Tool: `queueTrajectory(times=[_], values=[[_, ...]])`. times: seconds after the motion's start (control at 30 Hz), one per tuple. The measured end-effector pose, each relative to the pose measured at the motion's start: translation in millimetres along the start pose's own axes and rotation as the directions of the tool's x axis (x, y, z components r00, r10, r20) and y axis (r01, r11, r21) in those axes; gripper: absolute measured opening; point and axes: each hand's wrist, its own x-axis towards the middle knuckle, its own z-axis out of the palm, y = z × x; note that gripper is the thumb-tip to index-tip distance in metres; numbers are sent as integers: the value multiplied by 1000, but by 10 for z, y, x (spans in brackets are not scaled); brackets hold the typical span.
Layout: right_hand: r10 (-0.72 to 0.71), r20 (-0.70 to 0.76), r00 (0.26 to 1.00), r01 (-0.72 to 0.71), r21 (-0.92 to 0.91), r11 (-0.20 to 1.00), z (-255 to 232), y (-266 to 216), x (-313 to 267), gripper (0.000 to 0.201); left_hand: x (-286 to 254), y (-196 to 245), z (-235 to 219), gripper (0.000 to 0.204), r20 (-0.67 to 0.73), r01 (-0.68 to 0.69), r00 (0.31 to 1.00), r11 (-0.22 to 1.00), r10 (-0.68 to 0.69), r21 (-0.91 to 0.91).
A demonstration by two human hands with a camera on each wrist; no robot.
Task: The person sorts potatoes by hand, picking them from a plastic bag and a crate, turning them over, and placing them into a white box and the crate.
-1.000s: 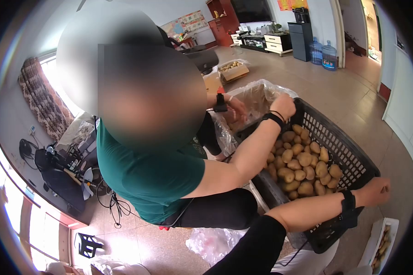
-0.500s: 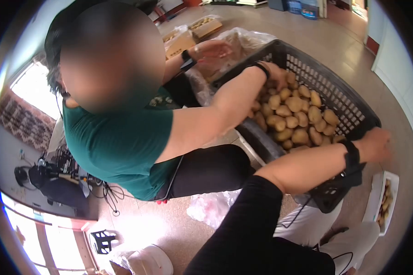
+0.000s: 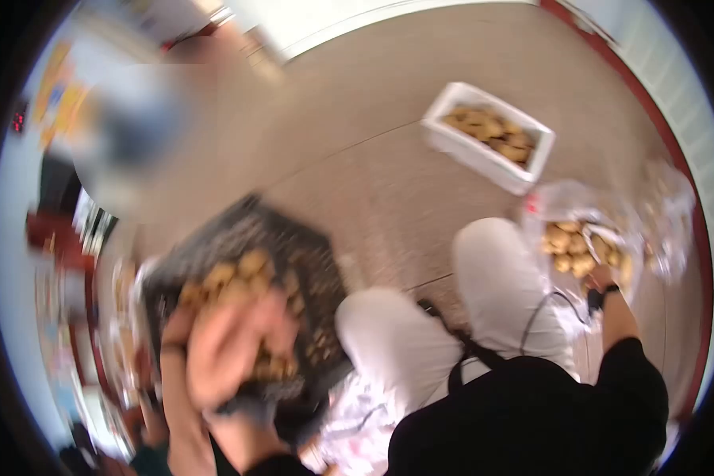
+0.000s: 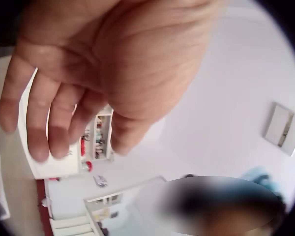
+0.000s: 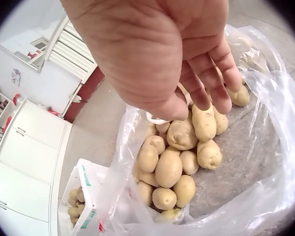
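My left hand (image 3: 234, 341), blurred, is over a black plastic crate (image 3: 206, 226) of potatoes (image 3: 234, 278). In the left wrist view its fingers (image 4: 37, 123) hang loosely bent with nothing in them. At my right side, my right hand (image 3: 600, 278) reaches into a clear plastic bag (image 5: 280, 123) of potatoes (image 5: 168, 168). The right wrist view shows its fingers (image 5: 221, 96) loosely extended over the pile, fingertips right at a few potatoes. A white loop (image 5: 157, 119) shows beneath the thumb. Another person's forearm (image 3: 184, 404) runs beside my left arm into the crate.
A white foam box (image 3: 472, 163) of potatoes stands on the floor ahead, near the bag. Between crate and bag are my knees (image 3: 492, 262) in white trousers. More crumpled clear plastic (image 3: 670, 214) lies at the far right, by the wall.
The head view has swung right, bringing the bag and my right hand into view. My left hand has moved from beyond the crate's end to over its potatoes.
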Motion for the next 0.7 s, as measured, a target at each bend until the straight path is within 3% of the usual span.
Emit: queueTrajectory(times=[0.03,0.07,0.1,0.13,0.17,0.2,0.23,0.3,0.37,0.43,0.5,0.57,0.63,0.7], values=[[122,-158,980,-88,208,974,369,-89,56,14,-94,-35,-197,36,419,-31,900,975,123,-219],[103,196,975,-135,159,978,-374,-328,-72,15,78,78,-80,36,524,-19,840,972,143,-235],[163,275,948,-218,181,959,162,-368,102,15,223,203,26,36,629,-78,754,977,189,-201],[84,-24,996,-84,-15,996,613,-397,264,16,367,271,145,36,704,-151,669,971,240,-187],[168,15,986,-168,102,980,355,-467,251,18,506,291,245,36,757,-231,587,956,287,-183],[134,125,983,-157,204,966,-39,-529,262,19,653,260,374,36,782,-218,550,954,293,-205],[426,249,870,-456,734,503,-173,-593,293,19,781,210,496,34,705,-179,682,979,193,-95],[385,314,868,-483,714,507,-32,-635,485,19,989,91,688,30,467,-39,884,991,-26,128],[418,396,818,-559,722,409,47,-647,591,21,1082,-43,803,26,130,154,971,938,-203,311],[514,555,654,-574,807,-141,-475,-676,566,21,1185,-216,830,24,145,148,969,939,-200,311],[696,309,648,-503,860,87,-570,-704,739,25,1274,-314,859,24,165,132,963,909,-212,396],[759,234,607,-449,890,85,-569,-720,1004,35,1309,-426,830,25,128,184,956,881,-264,436],[769,307,561,-483,875,3,-880,-660,1221,48,1346,-589,737,26,179,13,970,764,-167,645],[763,338,551,-567,822,46,-1115,-600,1423,50,1372,-668,782,27,122,54,976,741,-182,669]])
